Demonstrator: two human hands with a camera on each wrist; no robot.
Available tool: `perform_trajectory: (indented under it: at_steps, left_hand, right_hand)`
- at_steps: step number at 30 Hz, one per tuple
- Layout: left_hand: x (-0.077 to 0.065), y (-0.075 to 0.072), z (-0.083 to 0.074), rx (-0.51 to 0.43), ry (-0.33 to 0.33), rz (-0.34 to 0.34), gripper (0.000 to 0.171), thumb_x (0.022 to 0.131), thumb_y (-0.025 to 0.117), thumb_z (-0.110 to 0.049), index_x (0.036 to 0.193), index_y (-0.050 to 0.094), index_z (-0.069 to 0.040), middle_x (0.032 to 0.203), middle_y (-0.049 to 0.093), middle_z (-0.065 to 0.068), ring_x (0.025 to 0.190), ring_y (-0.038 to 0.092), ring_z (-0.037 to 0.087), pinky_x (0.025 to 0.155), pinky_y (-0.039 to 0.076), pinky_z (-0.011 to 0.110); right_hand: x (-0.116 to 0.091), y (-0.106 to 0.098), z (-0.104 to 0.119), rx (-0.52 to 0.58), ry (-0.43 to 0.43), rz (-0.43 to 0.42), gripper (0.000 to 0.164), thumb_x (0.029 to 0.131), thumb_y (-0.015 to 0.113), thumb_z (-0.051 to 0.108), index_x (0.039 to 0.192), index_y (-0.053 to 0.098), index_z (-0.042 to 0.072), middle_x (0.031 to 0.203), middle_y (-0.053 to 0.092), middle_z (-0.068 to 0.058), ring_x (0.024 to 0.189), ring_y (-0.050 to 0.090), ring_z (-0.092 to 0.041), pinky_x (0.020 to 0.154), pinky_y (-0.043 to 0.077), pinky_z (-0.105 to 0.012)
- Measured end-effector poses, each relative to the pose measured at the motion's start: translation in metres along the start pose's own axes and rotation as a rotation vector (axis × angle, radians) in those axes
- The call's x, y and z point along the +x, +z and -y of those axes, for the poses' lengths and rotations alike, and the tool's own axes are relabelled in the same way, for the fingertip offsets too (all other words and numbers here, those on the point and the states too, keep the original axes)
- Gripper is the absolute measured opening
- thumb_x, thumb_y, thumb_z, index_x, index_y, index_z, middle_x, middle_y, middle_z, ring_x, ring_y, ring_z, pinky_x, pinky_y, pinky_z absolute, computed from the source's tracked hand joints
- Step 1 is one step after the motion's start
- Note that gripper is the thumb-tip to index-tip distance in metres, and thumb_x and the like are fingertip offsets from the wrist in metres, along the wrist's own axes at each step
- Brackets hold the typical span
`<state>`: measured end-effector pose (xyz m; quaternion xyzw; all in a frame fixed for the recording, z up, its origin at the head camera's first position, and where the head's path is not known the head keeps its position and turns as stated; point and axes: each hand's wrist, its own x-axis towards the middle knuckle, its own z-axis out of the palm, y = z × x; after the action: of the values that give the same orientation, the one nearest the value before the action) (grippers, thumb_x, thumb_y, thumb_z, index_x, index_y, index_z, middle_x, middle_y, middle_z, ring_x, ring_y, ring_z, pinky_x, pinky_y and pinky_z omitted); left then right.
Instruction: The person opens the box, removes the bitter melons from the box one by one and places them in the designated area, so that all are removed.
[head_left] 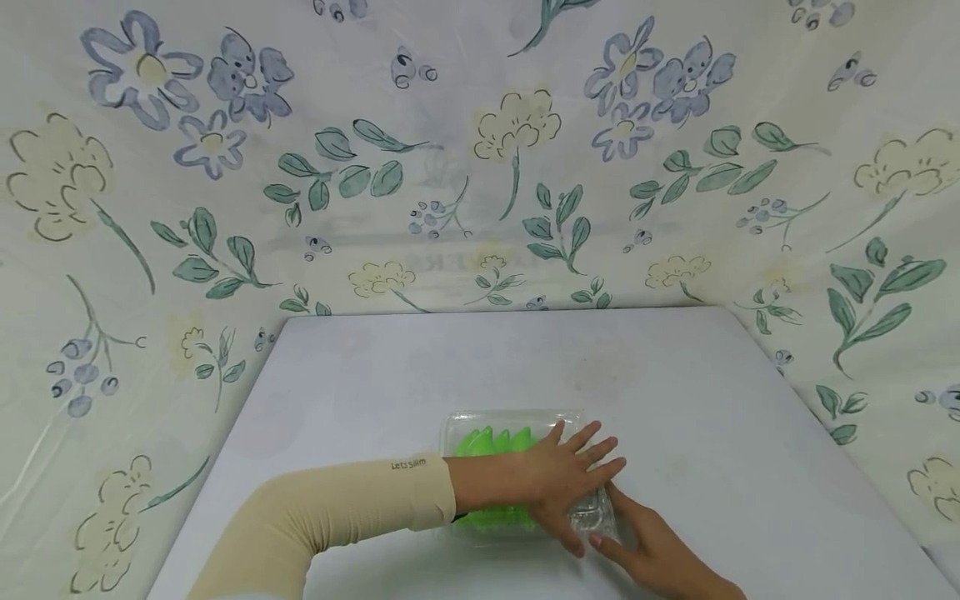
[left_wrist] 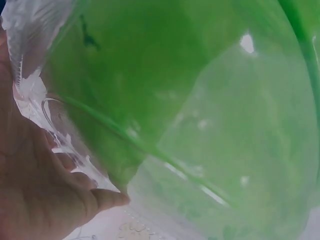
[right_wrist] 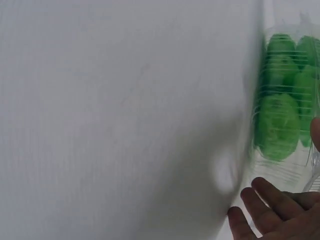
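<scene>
A clear plastic clamshell box [head_left: 517, 414] lies on the table, holding several bright green, rounded pieces with pointed tips [head_left: 486, 442]. My left hand [head_left: 566, 475] reaches across the box with fingers spread and presses flat on its right end. In the left wrist view, the thumb of that hand [left_wrist: 45, 195] lies along the crinkled plastic edge, with green showing through the lid. At the right end of the box is my right hand [head_left: 652, 533], thumb and fingers apart. The right wrist view shows its fingers [right_wrist: 270, 197] extended against the ribbed side wall, below the green pieces [right_wrist: 279, 127].
A white table [head_left: 360, 375] spreads around the box. Behind it and along both sides hangs a floral-patterned sheet [head_left: 465, 208]. A beige sleeve [head_left: 352, 500] covers the left forearm, which passes over the box and hides part of it.
</scene>
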<state>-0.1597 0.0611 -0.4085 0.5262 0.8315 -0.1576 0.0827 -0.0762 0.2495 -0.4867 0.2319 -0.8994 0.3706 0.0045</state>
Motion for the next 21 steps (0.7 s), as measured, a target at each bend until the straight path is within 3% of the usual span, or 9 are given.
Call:
perform_trajectory:
  at_steps: [2,5,9,13,17,21]
  left_hand:
    - [0.000,0.001,-0.001,-0.007,0.000,0.002,0.121,0.069,0.056,-0.087,0.160,0.005,-0.025,0.165,0.002,0.001,0.149,-0.006,0.027,0.114,0.022,0.052]
    - [0.001,0.003,-0.002,-0.009,0.001,-0.008,0.119,0.071,0.057,-0.086,0.160,0.007,-0.025,0.164,0.004,0.001,0.149,-0.004,0.028,0.114,0.022,0.049]
    - [0.002,0.004,-0.004,0.013,0.006,-0.036,0.112,0.075,0.060,-0.080,0.159,0.014,-0.022,0.164,0.011,0.004,0.149,0.002,0.031,0.113,0.026,0.045]
    - [0.002,0.006,-0.007,0.050,0.009,-0.053,0.105,0.079,0.058,-0.075,0.158,0.019,-0.019,0.162,0.016,0.007,0.148,0.007,0.035,0.112,0.030,0.041]
    - [0.004,0.007,-0.007,0.086,0.011,-0.058,0.101,0.081,0.053,-0.074,0.158,0.020,-0.018,0.161,0.018,0.009,0.147,0.008,0.037,0.112,0.030,0.038]
    - [0.005,0.008,-0.006,0.101,0.024,-0.068,0.097,0.083,0.052,-0.072,0.157,0.021,-0.016,0.160,0.020,0.011,0.147,0.009,0.038,0.112,0.030,0.038]
  right_hand:
    - [0.000,0.000,-0.001,0.042,0.000,0.011,0.075,0.095,0.068,0.027,0.146,0.032,-0.013,0.146,0.040,-0.028,0.125,0.049,-0.042,0.099,0.046,-0.039]
    - [-0.001,0.002,-0.002,0.128,-0.004,0.012,0.075,0.095,0.067,0.023,0.147,0.028,-0.014,0.147,0.037,-0.031,0.123,0.050,-0.043,0.093,0.050,-0.045]
    - [-0.002,0.008,-0.004,0.221,-0.010,-0.046,0.072,0.094,0.069,0.016,0.146,0.030,-0.015,0.148,0.035,-0.030,0.132,0.043,-0.022,0.092,0.051,-0.039]
    - [-0.004,0.012,-0.003,0.266,0.039,-0.085,0.068,0.094,0.068,0.013,0.146,0.032,-0.012,0.149,0.036,-0.025,0.131,0.034,0.001,0.093,0.047,-0.026]
    - [-0.004,0.014,0.001,0.285,0.133,-0.097,0.069,0.094,0.068,0.017,0.146,0.033,-0.010,0.151,0.036,-0.020,0.134,0.038,-0.014,0.094,0.046,-0.026]
    - [-0.002,0.016,0.004,0.297,0.197,-0.115,0.069,0.094,0.069,0.018,0.146,0.034,-0.011,0.150,0.036,-0.020,0.135,0.037,-0.038,0.099,0.045,-0.045]
